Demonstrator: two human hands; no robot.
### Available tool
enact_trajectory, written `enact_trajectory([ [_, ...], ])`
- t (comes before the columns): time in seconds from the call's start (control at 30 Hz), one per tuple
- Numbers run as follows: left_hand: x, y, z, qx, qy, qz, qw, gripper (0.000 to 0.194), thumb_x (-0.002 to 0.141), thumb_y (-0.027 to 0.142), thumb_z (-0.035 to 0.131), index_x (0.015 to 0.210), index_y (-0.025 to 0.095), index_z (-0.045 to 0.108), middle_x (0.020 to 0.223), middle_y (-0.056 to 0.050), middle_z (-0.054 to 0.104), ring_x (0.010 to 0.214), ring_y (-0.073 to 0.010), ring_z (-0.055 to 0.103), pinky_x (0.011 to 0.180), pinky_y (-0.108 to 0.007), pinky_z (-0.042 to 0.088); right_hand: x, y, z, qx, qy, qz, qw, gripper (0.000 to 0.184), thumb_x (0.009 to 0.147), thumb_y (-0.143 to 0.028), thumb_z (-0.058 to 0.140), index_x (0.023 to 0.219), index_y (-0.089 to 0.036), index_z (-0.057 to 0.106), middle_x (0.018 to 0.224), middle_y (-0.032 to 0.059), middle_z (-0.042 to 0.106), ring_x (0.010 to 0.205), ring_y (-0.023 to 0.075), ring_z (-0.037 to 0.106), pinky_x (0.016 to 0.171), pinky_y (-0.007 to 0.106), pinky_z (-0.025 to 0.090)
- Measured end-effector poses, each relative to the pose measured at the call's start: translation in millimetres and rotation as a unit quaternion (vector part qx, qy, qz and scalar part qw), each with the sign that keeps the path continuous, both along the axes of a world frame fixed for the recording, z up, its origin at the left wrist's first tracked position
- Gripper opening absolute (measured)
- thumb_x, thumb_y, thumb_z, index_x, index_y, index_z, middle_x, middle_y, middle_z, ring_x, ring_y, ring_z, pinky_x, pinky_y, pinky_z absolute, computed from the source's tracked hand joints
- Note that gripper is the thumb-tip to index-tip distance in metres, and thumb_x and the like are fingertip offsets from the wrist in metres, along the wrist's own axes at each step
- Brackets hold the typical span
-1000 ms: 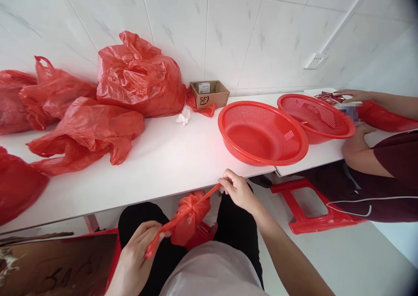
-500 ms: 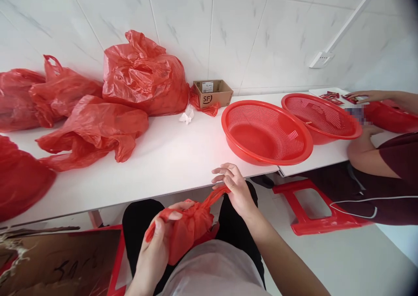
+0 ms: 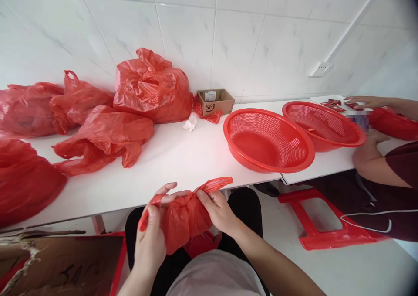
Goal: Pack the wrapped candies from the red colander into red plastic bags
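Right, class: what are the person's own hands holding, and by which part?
A bunched red plastic bag: left hand at one handle, right hand on the body beside the other handle.

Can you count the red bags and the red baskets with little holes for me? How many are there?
Red plastic bags on the table: 5
Red bag in the left hand and right hand: 1
Red mesh baskets: 2
Total: 8
Not counted: red plastic bunched by the cardboard box and a partly hidden red thing, too unclear to tell.
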State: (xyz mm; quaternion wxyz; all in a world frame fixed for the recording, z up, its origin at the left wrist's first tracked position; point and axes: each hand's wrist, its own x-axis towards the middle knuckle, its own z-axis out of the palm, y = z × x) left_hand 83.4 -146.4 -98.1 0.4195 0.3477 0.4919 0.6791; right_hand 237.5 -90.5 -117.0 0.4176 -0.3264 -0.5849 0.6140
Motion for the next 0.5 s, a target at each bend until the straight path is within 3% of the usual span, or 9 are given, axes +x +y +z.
enact_trajectory([
  [0.07,3,8,-5.3,0.059,0.164,0.048,0.983,0.041,0.093,0.054,0.048,0.095,0.022,0.074,0.124,-0.009,0.060,0.117,-0.0270,0.057,0.099,-0.042,0.048,-12,1,6.4,0.027,-0.001,-0.060,0.998,0.041,0.100,-0.046,0.040,0.078,-0.019,0.062,0.076,0.0023,0.062,0.073,0.0158,0.058,0.073,0.029,0.046],
  [0.13,4,13,-13.5,0.083,0.268,0.074,0.957,0.037,0.094,0.048,0.049,0.103,0.023,0.074,0.114,-0.009,0.064,0.110,-0.0232,0.059,0.096,-0.036,0.049,-19,1,6.5,0.060,-0.004,-0.112,0.992,0.040,0.101,-0.044,0.039,0.077,-0.019,0.060,0.074,0.0019,0.059,0.071,0.0149,0.055,0.070,0.028,0.045],
  [0.23,4,16,-24.1,0.040,0.275,0.060,0.959,0.035,0.098,0.041,0.045,0.109,0.023,0.073,0.105,-0.007,0.071,0.098,-0.0194,0.066,0.089,-0.031,0.052,-18,4,0.3,0.111,-0.035,-0.145,0.983,0.040,0.102,-0.042,0.038,0.075,-0.019,0.057,0.070,0.0021,0.057,0.073,0.0160,0.056,0.070,0.028,0.044],
  [0.3,2,17,-26.5,0.020,0.268,0.033,0.963,0.035,0.098,0.040,0.044,0.112,0.022,0.072,0.107,-0.007,0.073,0.101,-0.0200,0.067,0.089,-0.030,0.053,-13,9,-4.1,0.127,-0.069,-0.153,0.978,0.038,0.101,-0.042,0.039,0.077,-0.019,0.058,0.069,0.0021,0.057,0.071,0.0162,0.056,0.068,0.028,0.043],
  [0.4,2,19,-23.3,0.032,0.277,-0.001,0.960,0.036,0.098,0.039,0.046,0.115,0.021,0.071,0.112,-0.007,0.074,0.106,-0.0213,0.067,0.091,-0.030,0.052,-6,18,-4.9,0.140,-0.096,-0.174,0.970,0.037,0.101,-0.043,0.038,0.082,-0.019,0.058,0.073,0.0038,0.060,0.071,0.0170,0.057,0.068,0.030,0.044],
  [0.5,3,30,-15.8,0.057,0.285,0.026,0.956,0.034,0.098,0.037,0.046,0.117,0.022,0.071,0.117,-0.007,0.072,0.110,-0.0206,0.066,0.095,-0.031,0.050,-7,29,4.4,0.169,-0.088,-0.196,0.962,0.038,0.101,-0.044,0.037,0.080,-0.020,0.058,0.073,0.0047,0.061,0.076,0.0191,0.060,0.070,0.031,0.045],
])
